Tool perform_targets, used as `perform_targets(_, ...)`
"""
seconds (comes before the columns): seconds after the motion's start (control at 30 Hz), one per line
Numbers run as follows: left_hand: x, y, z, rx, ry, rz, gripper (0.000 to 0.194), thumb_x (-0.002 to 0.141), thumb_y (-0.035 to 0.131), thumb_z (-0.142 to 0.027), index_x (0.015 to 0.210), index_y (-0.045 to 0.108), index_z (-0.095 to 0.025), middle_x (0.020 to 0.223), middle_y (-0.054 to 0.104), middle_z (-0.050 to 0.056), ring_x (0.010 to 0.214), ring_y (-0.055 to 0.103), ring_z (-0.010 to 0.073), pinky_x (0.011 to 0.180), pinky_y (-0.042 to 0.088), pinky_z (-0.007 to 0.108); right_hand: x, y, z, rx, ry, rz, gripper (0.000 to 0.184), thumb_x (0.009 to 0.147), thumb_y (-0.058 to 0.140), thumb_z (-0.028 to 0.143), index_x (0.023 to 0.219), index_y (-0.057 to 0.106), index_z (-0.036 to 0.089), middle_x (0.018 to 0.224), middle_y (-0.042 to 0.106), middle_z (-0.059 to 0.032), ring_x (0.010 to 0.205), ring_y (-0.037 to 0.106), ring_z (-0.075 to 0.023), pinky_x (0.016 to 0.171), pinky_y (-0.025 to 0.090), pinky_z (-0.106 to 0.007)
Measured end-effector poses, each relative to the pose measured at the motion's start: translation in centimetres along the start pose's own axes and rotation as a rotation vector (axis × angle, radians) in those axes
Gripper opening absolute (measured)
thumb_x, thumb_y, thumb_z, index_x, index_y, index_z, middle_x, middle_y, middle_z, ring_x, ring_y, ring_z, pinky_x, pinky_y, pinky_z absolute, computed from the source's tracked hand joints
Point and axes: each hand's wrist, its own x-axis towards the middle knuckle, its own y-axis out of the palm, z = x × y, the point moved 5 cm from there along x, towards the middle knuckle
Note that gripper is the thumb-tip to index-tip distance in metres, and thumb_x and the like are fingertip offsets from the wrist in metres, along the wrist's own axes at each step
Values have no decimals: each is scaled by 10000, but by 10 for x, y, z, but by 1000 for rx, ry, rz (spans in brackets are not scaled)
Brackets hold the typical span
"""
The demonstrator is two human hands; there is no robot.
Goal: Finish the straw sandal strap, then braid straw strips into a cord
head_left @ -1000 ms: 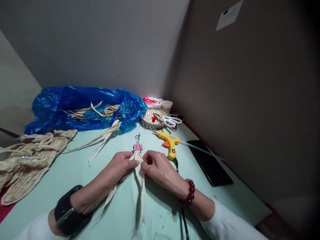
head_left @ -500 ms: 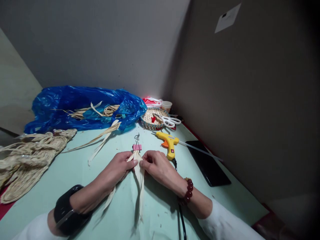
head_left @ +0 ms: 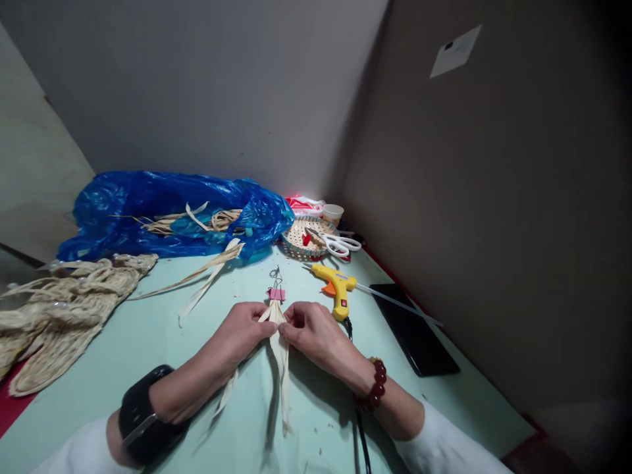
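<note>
Pale dried husk strips (head_left: 281,352) hang toward me from a pink binder clip (head_left: 277,295) that grips their top ends. My left hand (head_left: 249,329) pinches the strips just below the clip, thumb on top and fingers underneath. From the other side my right hand (head_left: 311,332) pinches the same bundle, its thumb close to the left thumb. One loose strip trails down under my left wrist. Where the fingertips meet behind the husk is hidden. Right of the hands lies a yellow glue gun (head_left: 338,286) with a long glue stick in its back.
Behind stand a blue plastic bag (head_left: 118,197) holding dried strips, a woven basket (head_left: 293,247) with white scissors (head_left: 338,245), and a paper cup (head_left: 332,212). Woven straw pieces (head_left: 79,309) lie left, a black tablet (head_left: 419,336) right. The glue gun's cord runs beneath my right wrist.
The view has shifted slightly, so everything sits a little further right. Both hands keep their pinch on the husk strips, the thumbs now closer together.
</note>
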Motion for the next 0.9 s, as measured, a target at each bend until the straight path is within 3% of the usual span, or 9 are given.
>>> perform_targets(0.27,1,0,4,44,-32,28,306,903,584,-169,610,495,-163,451,331,-141,330,234,28,328,167,168,-1,0,-2,9,8,-4,105,758,529,197,658,507,176,578,524,35,568,448,-102,511,277,-216)
perform_targets(0.57,1,1,2,84,-20,28,344,898,583,-153,579,455,-170,474,330,-134,350,220,31,341,167,175,2,3,-2,18,8,26,122,749,534,201,634,504,175,557,516,35,548,443,-101,507,277,-218)
perform_targets(0.67,3,0,5,116,14,1,323,875,600,-166,583,461,-171,506,353,-121,380,251,40,365,189,181,2,4,-3,-11,0,-5,96,735,543,190,650,499,180,588,510,30,582,436,-115,525,257,-235)
perform_targets(0.8,6,-2,9,135,83,0,158,777,591,-117,639,536,-169,586,451,-83,493,401,79,461,295,205,-1,5,-1,-50,-19,-72,117,747,543,171,669,458,190,597,460,28,613,393,-132,552,214,-265)
perform_targets(0.9,8,-3,10,137,113,4,63,686,556,-129,640,553,-171,592,481,-68,547,428,103,508,305,222,-4,4,0,-41,-17,-94,136,749,533,135,680,431,195,592,420,37,585,350,-125,548,188,-275)
